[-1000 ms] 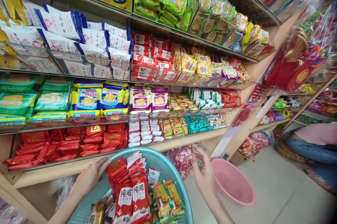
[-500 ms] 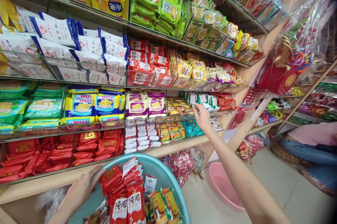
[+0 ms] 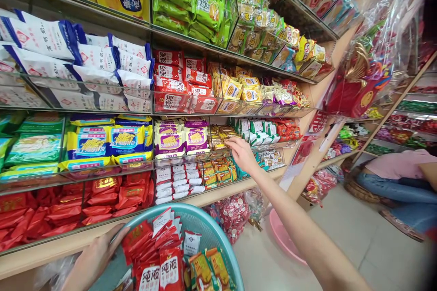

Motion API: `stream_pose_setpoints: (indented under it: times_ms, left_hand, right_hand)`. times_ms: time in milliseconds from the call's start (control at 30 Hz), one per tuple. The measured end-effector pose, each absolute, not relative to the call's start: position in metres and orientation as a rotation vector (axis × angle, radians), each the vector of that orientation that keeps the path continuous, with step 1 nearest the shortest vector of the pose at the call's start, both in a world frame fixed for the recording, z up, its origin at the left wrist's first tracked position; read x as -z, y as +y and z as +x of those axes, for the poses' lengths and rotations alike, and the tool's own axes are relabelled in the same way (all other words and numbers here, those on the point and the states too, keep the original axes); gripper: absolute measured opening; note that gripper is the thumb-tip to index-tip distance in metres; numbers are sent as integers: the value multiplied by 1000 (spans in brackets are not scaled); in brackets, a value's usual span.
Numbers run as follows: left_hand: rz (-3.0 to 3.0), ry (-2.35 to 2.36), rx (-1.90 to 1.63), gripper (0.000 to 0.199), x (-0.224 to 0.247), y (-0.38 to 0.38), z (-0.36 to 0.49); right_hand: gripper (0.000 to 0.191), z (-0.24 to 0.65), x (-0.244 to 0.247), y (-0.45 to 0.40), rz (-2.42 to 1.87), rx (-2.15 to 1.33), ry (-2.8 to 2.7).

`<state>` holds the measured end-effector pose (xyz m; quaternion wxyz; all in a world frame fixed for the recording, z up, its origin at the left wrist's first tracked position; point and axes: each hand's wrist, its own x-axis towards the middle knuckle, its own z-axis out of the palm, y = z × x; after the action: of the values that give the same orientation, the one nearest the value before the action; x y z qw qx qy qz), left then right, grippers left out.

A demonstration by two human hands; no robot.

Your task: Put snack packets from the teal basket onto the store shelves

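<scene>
Clasping the teal basket [image 3: 214, 230] at its left rim is the left hand [image 3: 96, 253]; farther off, the right hand [image 3: 243, 154] is at brown-gold packets [image 3: 219, 133], its fingers' hold unclear.

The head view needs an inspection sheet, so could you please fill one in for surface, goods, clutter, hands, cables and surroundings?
Surface: tiered shelves, stocked with wrapped packets behind clear front panels.
Goods: teal basket holding red-and-white packets and golden-brown packets, among others.
Clutter: pink basin on the floor; bagged goods below the shelves.
Left hand: holds the basket's rim.
Right hand: fingertips at small brown packets in a shelf compartment; whether one is gripped cannot be told.
Cables: nothing seen.
Surroundings: tiled floor; person in pink top and jeans at right.
</scene>
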<state>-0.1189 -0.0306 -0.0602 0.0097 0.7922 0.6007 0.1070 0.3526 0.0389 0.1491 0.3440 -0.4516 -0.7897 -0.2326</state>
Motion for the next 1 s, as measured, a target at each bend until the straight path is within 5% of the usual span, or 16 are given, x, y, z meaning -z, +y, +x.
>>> stream_pose_setpoints:
  times_ms: [767,1000]
  left_hand:
    - [2368,1831,-477,55,59,-27,-123]
    - [2414,1860,-364,60,50,-31,-119]
  right_hand:
    - [37,419,-129,62,-1483,616,-1600]
    - [32,404,-60,3,-1358,519,-1376]
